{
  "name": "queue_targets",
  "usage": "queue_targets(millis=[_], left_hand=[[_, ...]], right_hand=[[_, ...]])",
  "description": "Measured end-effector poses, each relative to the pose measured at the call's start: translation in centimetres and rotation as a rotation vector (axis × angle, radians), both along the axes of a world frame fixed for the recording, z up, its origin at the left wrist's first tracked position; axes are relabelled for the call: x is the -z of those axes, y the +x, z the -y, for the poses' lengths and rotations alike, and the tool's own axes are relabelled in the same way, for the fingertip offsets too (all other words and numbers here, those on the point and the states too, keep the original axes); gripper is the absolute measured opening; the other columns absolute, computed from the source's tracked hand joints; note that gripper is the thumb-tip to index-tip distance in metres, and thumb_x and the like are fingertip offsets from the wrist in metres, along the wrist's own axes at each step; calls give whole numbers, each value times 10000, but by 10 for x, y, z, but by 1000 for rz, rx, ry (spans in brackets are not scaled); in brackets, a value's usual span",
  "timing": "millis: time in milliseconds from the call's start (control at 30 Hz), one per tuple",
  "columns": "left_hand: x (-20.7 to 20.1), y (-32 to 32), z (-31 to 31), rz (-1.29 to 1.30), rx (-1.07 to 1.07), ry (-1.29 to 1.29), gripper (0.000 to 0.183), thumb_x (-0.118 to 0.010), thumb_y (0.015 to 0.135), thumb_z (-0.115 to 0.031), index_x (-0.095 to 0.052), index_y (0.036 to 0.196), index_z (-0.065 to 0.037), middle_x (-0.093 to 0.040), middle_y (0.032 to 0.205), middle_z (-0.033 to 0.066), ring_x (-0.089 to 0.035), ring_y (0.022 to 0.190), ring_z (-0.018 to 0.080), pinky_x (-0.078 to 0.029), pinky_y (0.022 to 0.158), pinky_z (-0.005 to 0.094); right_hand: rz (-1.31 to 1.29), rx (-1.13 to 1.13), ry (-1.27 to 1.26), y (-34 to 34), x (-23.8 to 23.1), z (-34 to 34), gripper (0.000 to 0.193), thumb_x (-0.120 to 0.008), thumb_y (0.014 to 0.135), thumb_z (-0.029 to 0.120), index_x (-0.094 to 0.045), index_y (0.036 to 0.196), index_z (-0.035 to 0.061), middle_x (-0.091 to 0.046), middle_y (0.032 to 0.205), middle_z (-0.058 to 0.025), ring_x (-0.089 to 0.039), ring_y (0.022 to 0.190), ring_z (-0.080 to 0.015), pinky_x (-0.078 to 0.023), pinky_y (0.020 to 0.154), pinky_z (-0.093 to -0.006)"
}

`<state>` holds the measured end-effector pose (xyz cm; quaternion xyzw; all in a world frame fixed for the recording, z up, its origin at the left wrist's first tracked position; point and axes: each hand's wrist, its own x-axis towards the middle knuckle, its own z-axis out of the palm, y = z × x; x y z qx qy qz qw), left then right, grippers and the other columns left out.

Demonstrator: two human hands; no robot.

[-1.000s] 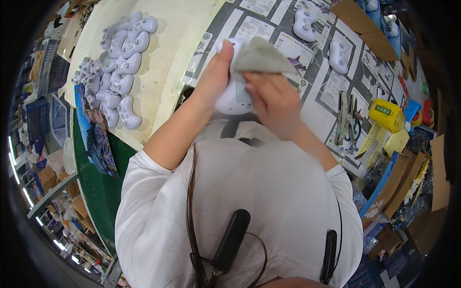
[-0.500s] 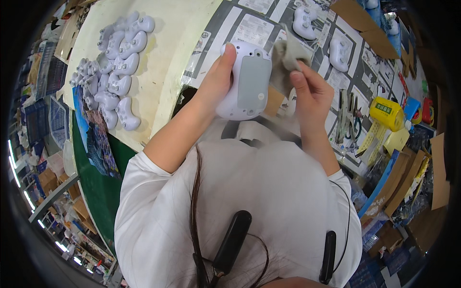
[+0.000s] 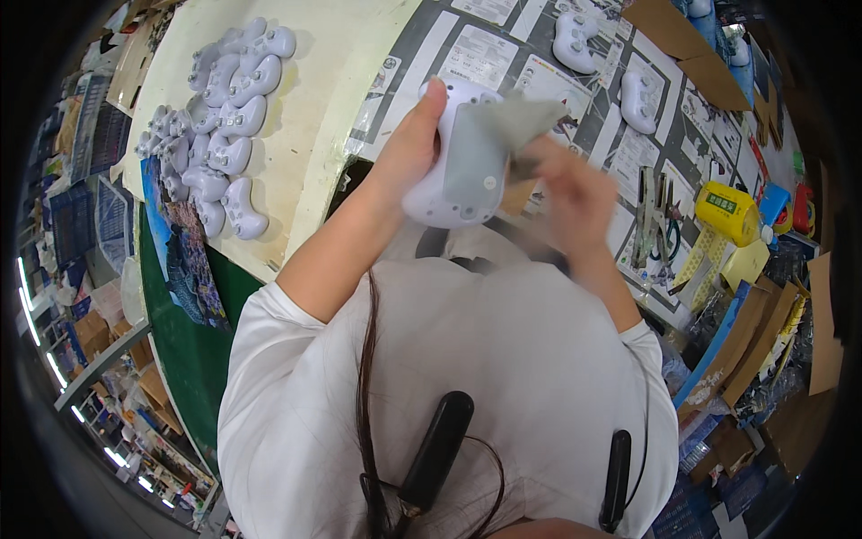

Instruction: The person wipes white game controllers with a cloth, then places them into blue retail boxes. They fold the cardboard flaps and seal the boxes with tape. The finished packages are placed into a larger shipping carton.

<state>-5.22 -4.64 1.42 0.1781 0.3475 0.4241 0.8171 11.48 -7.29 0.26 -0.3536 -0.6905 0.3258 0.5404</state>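
Near the middle of the view, my left hand [image 3: 415, 135] is closed around the left side of a white game controller [image 3: 426, 193]. The controller is held up on end, and its flat grey panel and screw holes face up. My right hand [image 3: 575, 184], smeared by motion, grips a grey-green cloth [image 3: 530, 119]. One part of the cloth lies over the upper right of the controller's panel. The fingertips of the right hand are blurred.
Several white controllers [image 3: 235, 117] lie bunched on the cream table at left. Two more, one of them a white controller [image 3: 575, 43], rest on the printed sheet. Tweezers [image 3: 646, 211], a yellow bottle [image 3: 725, 214] and cardboard boxes [image 3: 718, 346] stand at right.
The cloth has moved left, from beside the controller onto its panel. My right hand has shifted with it and become blurred. My left hand keeps its hold.
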Motion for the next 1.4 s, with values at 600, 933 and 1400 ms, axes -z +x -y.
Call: queue_targets(millis=[600,933,1400], left_hand=[[5,0,-7,-417,-20,175,451,-393,885,-404,-497,1045,5,-570,917,82,-545,801,132,-440,708,259],[0,22,-1,-439,-90,311,426,-435,870,-395,-470,1037,-5,-550,912,75,-520,824,125,-428,729,249],[-6,23,-3,-328,-24,246,566,-360,846,-540,-517,1030,-29,-585,872,53,-561,817,127,-445,715,246]], right_hand=[[476,268,110,-16,-24,0,220,-599,750,54,-597,961,-7,-606,943,-165,-594,876,-282,-472,746,-317],[463,336,179,-9,-22,-11,199,-599,742,39,-609,937,-1,-597,963,-174,-593,888,-290,-475,745,-313],[631,333,-35,0,-36,-5,219,-596,744,97,-615,959,58,-615,884,-132,-612,776,-225,-481,666,-261]])
